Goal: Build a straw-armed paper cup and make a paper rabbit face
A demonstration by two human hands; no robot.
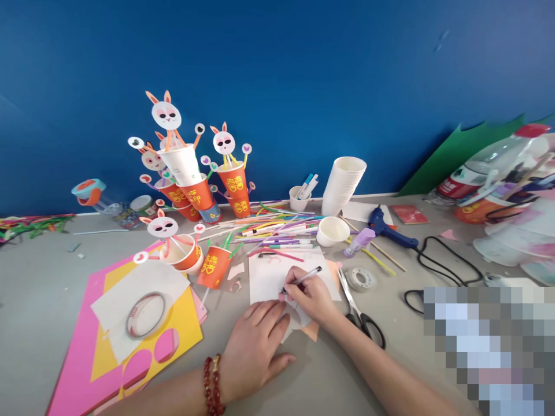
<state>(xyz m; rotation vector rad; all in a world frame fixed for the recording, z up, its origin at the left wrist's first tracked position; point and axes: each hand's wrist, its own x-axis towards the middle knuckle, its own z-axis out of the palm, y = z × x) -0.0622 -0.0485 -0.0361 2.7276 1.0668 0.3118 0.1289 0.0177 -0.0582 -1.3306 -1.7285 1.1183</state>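
My right hand is closed round a clear pen, its tip down on a white sheet of paper. My left hand lies flat, fingers stretched out, on the near left part of that paper. Under the hands, small pink and peach paper pieces stick out; their full shape is hidden. Scissors with black handles lie just right of my right forearm. Left of the paper stands a red paper cup with green stems, beside a cup with a rabbit face.
Several rabbit-faced cups stand stacked at the back left. Coloured sticks and pens lie behind the paper. A glue gun, clear tape roll and white cup stack are to the right. Pink and yellow sheets lie left.
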